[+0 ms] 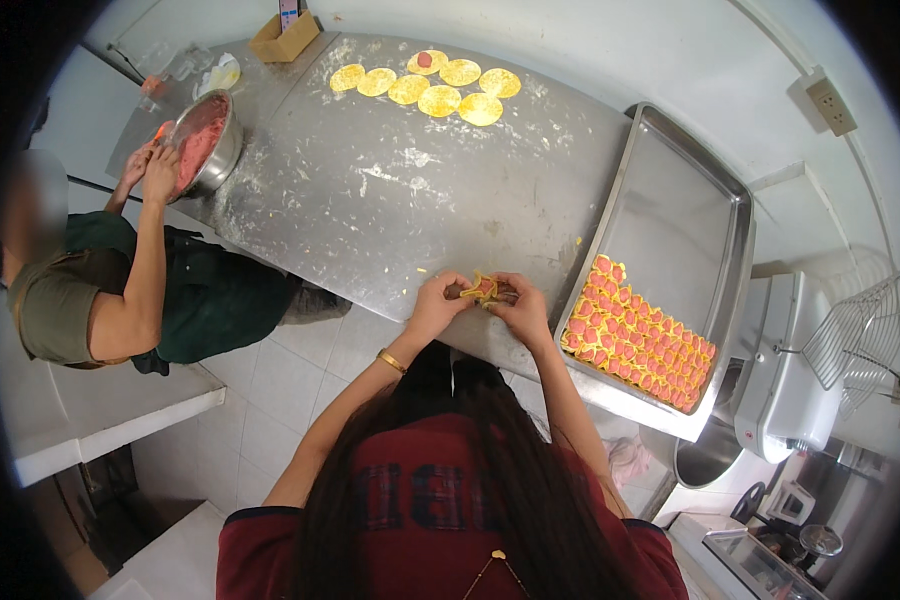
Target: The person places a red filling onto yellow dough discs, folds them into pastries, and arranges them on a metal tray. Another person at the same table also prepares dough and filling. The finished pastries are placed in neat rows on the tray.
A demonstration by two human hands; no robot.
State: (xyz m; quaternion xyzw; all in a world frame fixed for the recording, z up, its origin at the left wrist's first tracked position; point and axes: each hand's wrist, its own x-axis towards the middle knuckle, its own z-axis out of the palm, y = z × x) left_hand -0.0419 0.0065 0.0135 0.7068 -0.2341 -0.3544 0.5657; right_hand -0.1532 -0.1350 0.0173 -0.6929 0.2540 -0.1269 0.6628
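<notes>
Between my two hands, just above the table's near edge, is a dumpling (484,290) with a yellow wrapper gathered up in folds. My left hand (440,303) pinches it from the left, its fingers curled. From the other side my right hand (520,305) grips the same dumpling. Several round yellow wrappers (439,101) lie in two rows at the far side of the table, and a lump of pink filling (425,60) sits on one. To the right, a metal tray (660,215) holds packed rows of open-topped dumplings (635,340) at its near end.
At the left a co-worker (120,270) has both hands at a steel bowl (225,150) of pink filling, with an orange tool in them. A small cardboard box (284,40) stands at the back. Flour streaks the metal table (340,210). A wire rack (855,335) hangs at right.
</notes>
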